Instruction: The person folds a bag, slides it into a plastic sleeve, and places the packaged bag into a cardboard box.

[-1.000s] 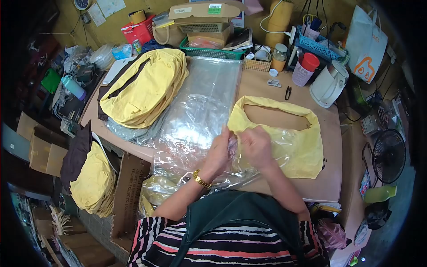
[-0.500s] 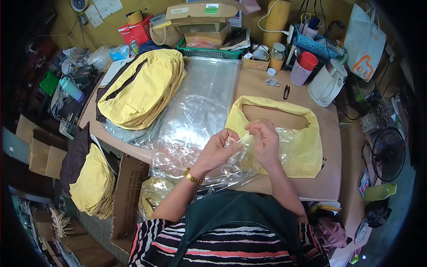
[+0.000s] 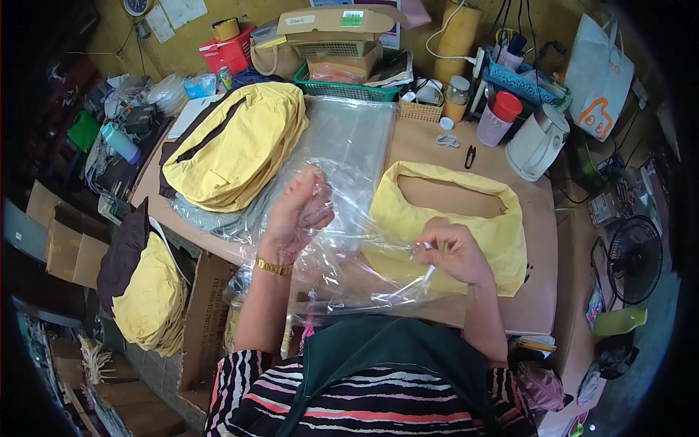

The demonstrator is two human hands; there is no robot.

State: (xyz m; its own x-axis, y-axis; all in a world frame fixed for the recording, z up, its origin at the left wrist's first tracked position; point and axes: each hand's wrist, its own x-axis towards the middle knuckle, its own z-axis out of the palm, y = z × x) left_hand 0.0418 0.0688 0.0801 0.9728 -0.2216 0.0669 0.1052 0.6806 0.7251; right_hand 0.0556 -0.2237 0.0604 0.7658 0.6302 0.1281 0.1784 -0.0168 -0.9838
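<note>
A clear plastic bag (image 3: 349, 255) is stretched between my two hands above the front of the table. My left hand (image 3: 298, 207), raised with a gold-coloured watch or bracelet at the wrist, has its fingers curled on one side of the plastic. Thumb and fingers of my right hand (image 3: 455, 251) pinch the other edge. Under and beside the right hand a yellow cloth bag (image 3: 466, 197) lies flat, with its wide handle loop pointing away from me. Behind my left hand is a flat stack of clear plastic bags (image 3: 349, 131).
A pile of yellow and dark brown cloth bags (image 3: 237, 153) sits at the left; another pile (image 3: 149, 295) hangs lower beside a cardboard box (image 3: 207, 324). Small black thread snips (image 3: 470, 156), an electric kettle (image 3: 537, 142) and a green basket (image 3: 349, 90) are at the back.
My hands have moved apart: the left went up and left, the right slightly right and down. The clear plastic bag is now spread wide between them.
</note>
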